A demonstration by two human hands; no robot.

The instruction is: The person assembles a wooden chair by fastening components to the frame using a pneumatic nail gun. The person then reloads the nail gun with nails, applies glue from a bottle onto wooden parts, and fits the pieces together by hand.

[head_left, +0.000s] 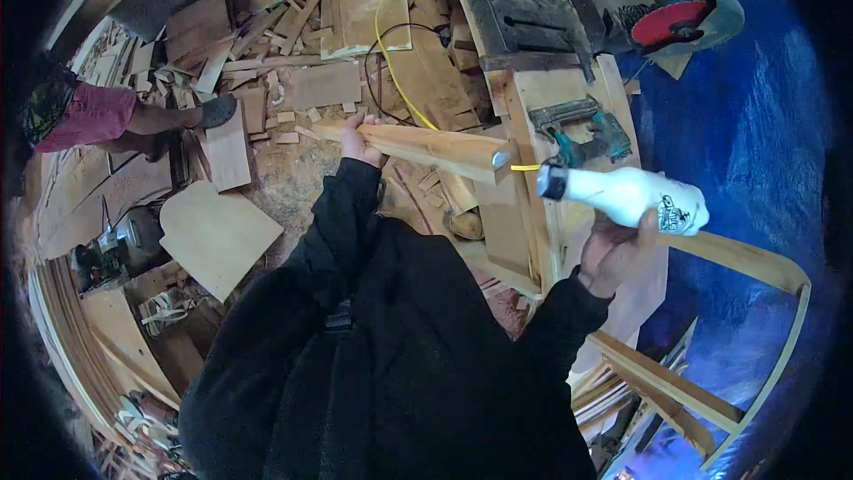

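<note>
My left hand (pixel 357 144) grips the far end of a long squared wooden piece (pixel 426 148), held roughly level in front of my chest. A blob of pale glue sits on its near end face. My right hand (pixel 615 247) holds a white plastic glue bottle (pixel 633 196) on its side, with the dark nozzle pointing left, a short way from that end face. Both arms are in black sleeves.
A wooden workbench (pixel 524 213) stands ahead, with a teal nail gun (pixel 577 129) and a dark metal machine (pixel 526 22) on it. A yellow hose (pixel 391 62) and wood offcuts cover the floor. Another person's leg (pixel 133 117) is at the left. A red-disc grinder (pixel 680 18) sits top right.
</note>
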